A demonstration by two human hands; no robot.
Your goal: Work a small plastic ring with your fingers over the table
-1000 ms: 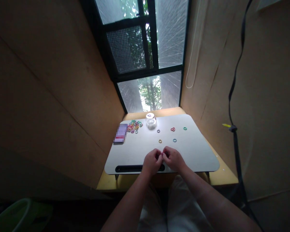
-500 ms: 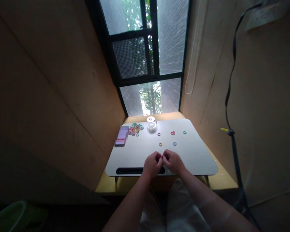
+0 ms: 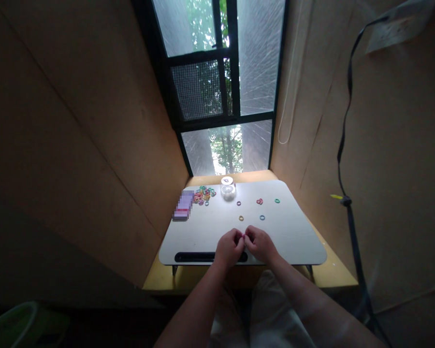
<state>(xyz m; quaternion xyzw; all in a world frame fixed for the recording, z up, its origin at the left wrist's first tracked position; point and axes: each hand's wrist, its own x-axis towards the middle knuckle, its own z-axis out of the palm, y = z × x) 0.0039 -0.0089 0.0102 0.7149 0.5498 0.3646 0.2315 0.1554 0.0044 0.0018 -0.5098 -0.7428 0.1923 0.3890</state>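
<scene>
Left hand (image 3: pixel 229 247) and right hand (image 3: pixel 261 245) meet near the front edge of the white worktop (image 3: pixel 293 237), a little right of its middle, fingertips together and pinching a small pink thing (image 3: pixel 243 236); it's mostly hidden by the fingers, so from where I stand I can't make out its shape. Under the left hand runs a black slot (image 3: pixel 195 257) along the front edge, its right end peeping out between the wrists. Just beyond the fingers lie a yellow ring (image 3: pixel 241 218) and, to its right, a blue ring (image 3: pixel 262 218). Farther back sits a row, well spaced: a purple ring (image 3: pixel 239 203), a little cluster of red rings (image 3: pixel 259 201) touching one another, and a green ring (image 3: pixel 277 200) toward the far right corner. By the far edge, near its middle, stands a clear jar (image 3: pixel 228 192) with a white disc (image 3: pixel 226 180) at its top or just behind, I can't tell which. Toward the far left corner there's a heap of coloured rings (image 3: pixel 203 194), and just beside it, along the left edge, a purple item (image 3: pixel 183 205), blurred into blocks. Short legs hold the worktop above a yellow ledge (image 3: pixel 337 278), with a dark-framed window (image 3: pixel 256 117) behind.
</scene>
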